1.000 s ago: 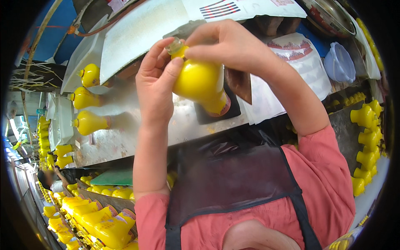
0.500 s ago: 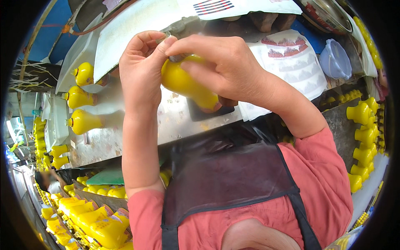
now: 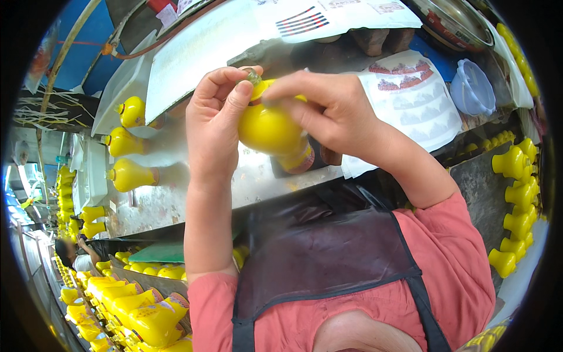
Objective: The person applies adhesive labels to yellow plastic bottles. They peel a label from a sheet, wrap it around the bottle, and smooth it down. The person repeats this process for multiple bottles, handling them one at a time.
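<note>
A glossy yellow gourd-shaped bottle with a clear glass mouth leans over the table, its neck pointing away from me. My left hand is closed on the bottle's mouth, thumb and fingers pinching it. At the neck and shoulder, a narrow reddish band partly shows. My right hand reaches over the bottle from the right; its fingertips are smeared by motion against the neck, so what they hold cannot be made out. The bottle's patterned foot is beside a dark block on a dark pad.
On the metal table, several yellow bottles lie at the left. Printed decal sheets and a pale blue bucket are at the right. A white board lies farther back. More yellow bottles crowd the lower left.
The bottle has shifted slightly right and nearer, with both hands. More of its neck and glass mouth shows. The right fingers have moved along the neck; the whole view has shifted slightly.
</note>
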Tool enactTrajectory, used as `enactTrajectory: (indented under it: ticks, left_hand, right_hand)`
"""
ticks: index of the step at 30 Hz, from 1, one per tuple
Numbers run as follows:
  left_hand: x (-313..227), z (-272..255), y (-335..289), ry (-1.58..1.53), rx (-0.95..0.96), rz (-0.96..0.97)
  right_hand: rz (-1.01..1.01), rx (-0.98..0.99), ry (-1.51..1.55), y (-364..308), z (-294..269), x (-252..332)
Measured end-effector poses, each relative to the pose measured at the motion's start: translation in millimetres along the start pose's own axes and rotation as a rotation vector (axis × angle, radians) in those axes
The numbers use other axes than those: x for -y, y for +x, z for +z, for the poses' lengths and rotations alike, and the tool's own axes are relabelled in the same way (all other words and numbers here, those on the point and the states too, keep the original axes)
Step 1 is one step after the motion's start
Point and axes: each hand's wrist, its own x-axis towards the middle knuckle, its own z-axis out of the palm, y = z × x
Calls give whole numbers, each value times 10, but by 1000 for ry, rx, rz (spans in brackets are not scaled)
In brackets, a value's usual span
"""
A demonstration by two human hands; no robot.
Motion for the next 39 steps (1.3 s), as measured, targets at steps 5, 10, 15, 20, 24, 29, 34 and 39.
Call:
enactTrajectory:
  ticks: [5,10,15,20,24,29,34,39]
  left_hand:
    - [-18,34,-32,245,-87,44]
    - [-132,39,-115,243,-75,36]
    - [-146,30,-115,240,22,88]
    - [-76,-17,-91,204,-35,60]
    - [-36,-41,-41,521,-53,232]
    - [-80,-53,-149,610,-67,354]
    - [-118,-53,-293,680,-68,483]
    - [-185,-27,-425,842,-82,676]
  right_hand:
    - [57,-11,15,-38,-53,21]
    - [22,-21,43,-88,-14,59]
    - [250,53,240,18,-61,-40]
    - [20,26,-106,-15,-18,91]
    - [-89,163,-183,-86,58,209]
    - [152,23,66,-86,70,223]
    - [492,40,316,-26,-23,338]
    - [685,252,525,160,-134,457]
